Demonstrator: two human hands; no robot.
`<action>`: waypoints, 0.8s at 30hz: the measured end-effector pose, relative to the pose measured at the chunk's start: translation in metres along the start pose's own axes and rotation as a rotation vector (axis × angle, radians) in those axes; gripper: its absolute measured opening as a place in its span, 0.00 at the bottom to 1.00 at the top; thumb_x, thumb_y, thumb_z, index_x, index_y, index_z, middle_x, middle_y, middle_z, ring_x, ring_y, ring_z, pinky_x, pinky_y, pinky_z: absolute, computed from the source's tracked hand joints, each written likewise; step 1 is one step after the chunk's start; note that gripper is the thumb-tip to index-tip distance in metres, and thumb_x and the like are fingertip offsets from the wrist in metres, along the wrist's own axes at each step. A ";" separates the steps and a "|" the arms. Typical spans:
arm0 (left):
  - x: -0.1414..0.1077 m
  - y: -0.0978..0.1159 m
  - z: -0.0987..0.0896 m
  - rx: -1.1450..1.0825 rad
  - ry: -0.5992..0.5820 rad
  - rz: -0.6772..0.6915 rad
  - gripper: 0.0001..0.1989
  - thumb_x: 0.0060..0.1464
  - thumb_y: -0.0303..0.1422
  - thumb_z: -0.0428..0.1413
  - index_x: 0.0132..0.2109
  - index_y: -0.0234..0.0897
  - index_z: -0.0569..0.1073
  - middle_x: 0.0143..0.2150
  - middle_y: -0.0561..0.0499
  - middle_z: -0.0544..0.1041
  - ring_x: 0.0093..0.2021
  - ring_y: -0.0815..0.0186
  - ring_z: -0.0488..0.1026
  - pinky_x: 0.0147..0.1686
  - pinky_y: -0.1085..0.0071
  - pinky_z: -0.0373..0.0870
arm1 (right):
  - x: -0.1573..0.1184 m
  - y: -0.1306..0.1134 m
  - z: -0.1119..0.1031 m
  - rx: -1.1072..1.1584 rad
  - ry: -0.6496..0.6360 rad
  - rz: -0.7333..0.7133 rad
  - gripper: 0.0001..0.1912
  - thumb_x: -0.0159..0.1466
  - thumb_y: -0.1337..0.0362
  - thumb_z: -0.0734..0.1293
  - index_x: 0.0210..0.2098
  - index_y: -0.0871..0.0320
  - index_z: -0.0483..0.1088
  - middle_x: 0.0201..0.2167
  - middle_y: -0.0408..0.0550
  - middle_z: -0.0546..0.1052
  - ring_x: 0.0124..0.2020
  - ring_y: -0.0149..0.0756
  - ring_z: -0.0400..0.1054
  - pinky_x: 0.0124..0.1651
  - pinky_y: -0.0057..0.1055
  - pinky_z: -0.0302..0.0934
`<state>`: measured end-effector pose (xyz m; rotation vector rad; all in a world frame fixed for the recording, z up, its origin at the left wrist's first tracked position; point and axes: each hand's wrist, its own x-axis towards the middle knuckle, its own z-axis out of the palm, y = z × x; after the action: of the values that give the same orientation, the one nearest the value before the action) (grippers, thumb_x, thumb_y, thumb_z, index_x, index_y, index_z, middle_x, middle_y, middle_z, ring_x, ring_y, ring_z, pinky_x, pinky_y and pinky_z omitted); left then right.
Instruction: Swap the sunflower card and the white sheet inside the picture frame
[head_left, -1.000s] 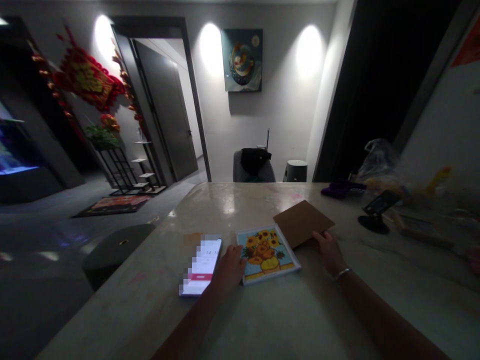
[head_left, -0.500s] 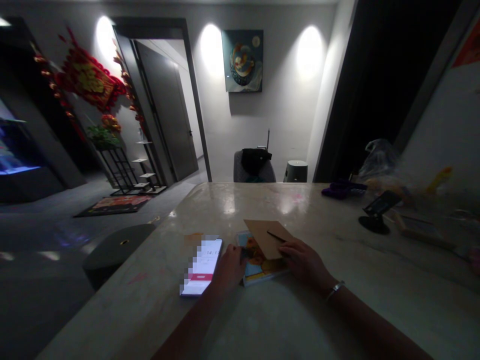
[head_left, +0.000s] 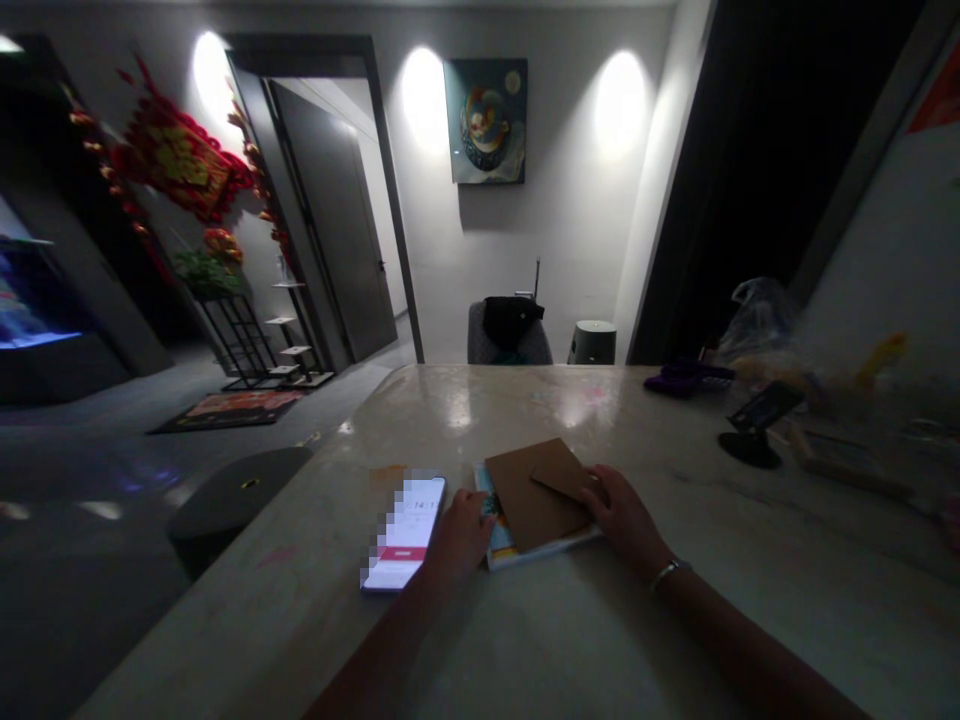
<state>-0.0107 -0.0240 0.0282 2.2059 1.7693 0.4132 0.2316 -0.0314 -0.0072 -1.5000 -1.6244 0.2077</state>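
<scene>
Low center of the frame, on a stone counter (head_left: 465, 420): brown cardboard (head_left: 532, 500) lying over a sunflower picture (head_left: 491, 520). Right hand (head_left: 626, 520) flat on top, fingers released; left hand (head_left: 459, 535) relaxed against the picture's edge, just beside a lit phone (head_left: 403, 535). Stool (head_left: 236, 490) off the counter's left edge; phone stand (head_left: 754, 435) and plastic bag (head_left: 757, 325) at right.

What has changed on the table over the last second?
The brown card has moved from beyond the sunflower picture toward the near side and now lies over it, covering most of it. The right hand came along, and its fingers now rest on the card's right side. The left hand and the phone stayed where they were.
</scene>
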 end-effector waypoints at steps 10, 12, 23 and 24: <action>0.000 -0.001 0.001 -0.117 -0.031 -0.007 0.20 0.51 0.31 0.48 0.52 0.35 0.63 0.52 0.45 0.67 0.51 0.66 0.63 0.49 0.71 0.58 | 0.009 0.008 0.001 0.273 -0.015 0.343 0.21 0.52 0.61 0.63 0.45 0.60 0.66 0.39 0.53 0.75 0.36 0.41 0.71 0.39 0.37 0.65; 0.001 -0.003 0.002 -0.120 -0.033 -0.015 0.19 0.50 0.30 0.48 0.52 0.37 0.63 0.52 0.46 0.67 0.52 0.66 0.63 0.50 0.71 0.57 | 0.009 0.005 -0.001 0.339 -0.004 0.333 0.20 0.53 0.60 0.61 0.44 0.59 0.67 0.39 0.51 0.75 0.37 0.40 0.71 0.39 0.36 0.65; 0.001 -0.007 0.004 -0.170 -0.012 0.030 0.18 0.50 0.26 0.48 0.50 0.36 0.65 0.50 0.46 0.69 0.50 0.66 0.64 0.49 0.70 0.58 | 0.003 -0.004 0.003 0.485 -0.061 0.345 0.22 0.52 0.60 0.62 0.47 0.59 0.66 0.40 0.50 0.76 0.40 0.40 0.70 0.42 0.37 0.65; 0.002 -0.007 0.005 -0.167 -0.009 0.032 0.18 0.50 0.26 0.48 0.50 0.36 0.65 0.50 0.46 0.69 0.51 0.66 0.64 0.50 0.70 0.57 | 0.003 -0.004 0.004 0.482 -0.069 0.346 0.22 0.52 0.60 0.62 0.47 0.58 0.66 0.40 0.50 0.76 0.40 0.40 0.70 0.42 0.37 0.65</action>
<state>-0.0147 -0.0208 0.0211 2.1193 1.6331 0.5371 0.2267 -0.0279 -0.0054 -1.3870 -1.2368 0.7920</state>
